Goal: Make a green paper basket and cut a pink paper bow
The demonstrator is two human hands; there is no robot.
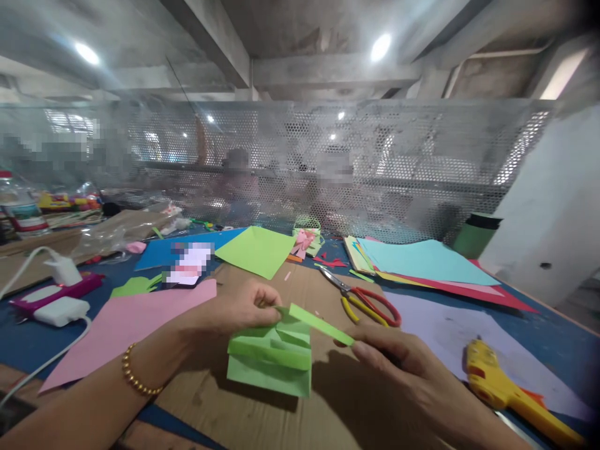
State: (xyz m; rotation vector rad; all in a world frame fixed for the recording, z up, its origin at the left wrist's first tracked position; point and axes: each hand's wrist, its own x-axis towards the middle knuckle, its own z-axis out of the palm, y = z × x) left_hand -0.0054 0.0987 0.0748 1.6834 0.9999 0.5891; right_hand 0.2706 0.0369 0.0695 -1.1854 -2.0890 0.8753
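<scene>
My left hand [239, 310] pinches the near end of a narrow green paper strip [319, 324], just above a folded green paper piece [269, 365] that lies on brown cardboard [262, 419]. My right hand [398, 359] pinches the strip's far end, so the strip stretches between both hands. A gold bead bracelet [135, 378] circles my left wrist.
Red-and-yellow scissors [368, 303] lie just beyond my right hand. A yellow glue gun [506, 390] rests at the right. Pink paper [126, 325], a green sheet [257, 250], stacked coloured sheets [422, 262], a white charger [60, 309] and a perforated metal screen [328, 169] surround the work spot.
</scene>
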